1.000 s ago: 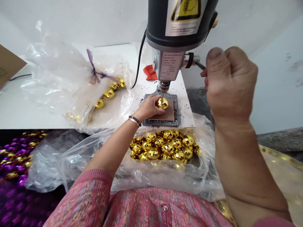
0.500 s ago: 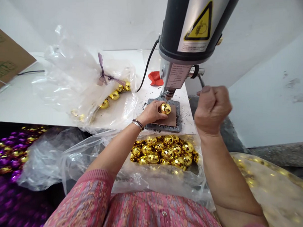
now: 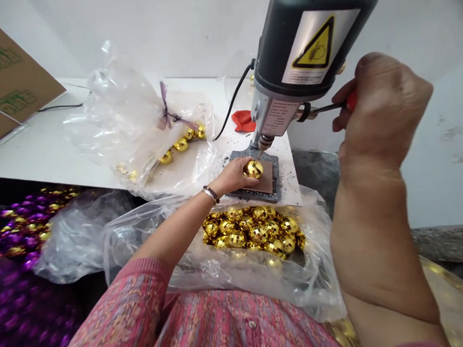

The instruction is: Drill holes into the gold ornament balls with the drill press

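My left hand point(image 3: 232, 175) is closed on a gold faceted ball point(image 3: 253, 168) that rests on the brown pad of the drill press base point(image 3: 274, 191). The drill bit point(image 3: 261, 153) hangs just above the ball. My right hand point(image 3: 381, 110) is wrapped round the red-tipped feed lever point(image 3: 328, 107) at the right of the drill press head point(image 3: 306, 44), raised high. An open plastic bag with several gold balls point(image 3: 252, 231) lies in front of me, below the base.
A second clear bag point(image 3: 138, 126), tied with a purple ribbon, holds several gold balls on the white table point(image 3: 37, 150). Purple and gold balls point(image 3: 20, 226) fill a bag at the left. A cardboard box point(image 3: 12, 95) stands far left. A red scrap point(image 3: 242, 120) lies behind the drill.
My right hand rose again with the lever after dipping low half a second ago, and the bit lifted off the ball. My left hand stays on the ball.
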`<state>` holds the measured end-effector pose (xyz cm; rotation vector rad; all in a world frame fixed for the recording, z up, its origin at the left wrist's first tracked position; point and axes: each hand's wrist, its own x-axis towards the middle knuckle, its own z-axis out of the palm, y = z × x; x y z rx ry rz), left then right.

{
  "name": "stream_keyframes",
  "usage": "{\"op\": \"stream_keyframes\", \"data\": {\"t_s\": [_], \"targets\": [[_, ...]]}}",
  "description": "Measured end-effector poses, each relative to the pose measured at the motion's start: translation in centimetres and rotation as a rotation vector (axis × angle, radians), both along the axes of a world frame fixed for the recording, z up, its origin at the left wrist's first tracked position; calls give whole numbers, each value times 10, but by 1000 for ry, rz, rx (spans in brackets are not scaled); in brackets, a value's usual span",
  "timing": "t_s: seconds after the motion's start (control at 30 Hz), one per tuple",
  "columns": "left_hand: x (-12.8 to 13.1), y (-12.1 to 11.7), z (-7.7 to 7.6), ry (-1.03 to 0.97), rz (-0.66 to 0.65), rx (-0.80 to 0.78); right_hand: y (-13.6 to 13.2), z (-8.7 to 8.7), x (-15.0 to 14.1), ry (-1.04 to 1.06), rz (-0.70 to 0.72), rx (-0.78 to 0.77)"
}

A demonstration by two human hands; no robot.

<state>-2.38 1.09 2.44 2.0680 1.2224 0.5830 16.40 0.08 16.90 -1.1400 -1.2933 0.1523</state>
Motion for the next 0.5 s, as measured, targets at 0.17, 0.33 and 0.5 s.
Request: {"op": "stream_keyframes", "data": {"t_s": [0.17, 0.33, 0.5], "targets": [[-37, -23, 16, 28, -299, -289, -1, -4, -1, 79, 0, 5], [-94, -4, 22, 313, 272, -149, -7, -8, -4, 65, 23, 26], [-152, 20, 14, 477, 650, -52, -10, -9, -5, 86, 3, 0]]}}
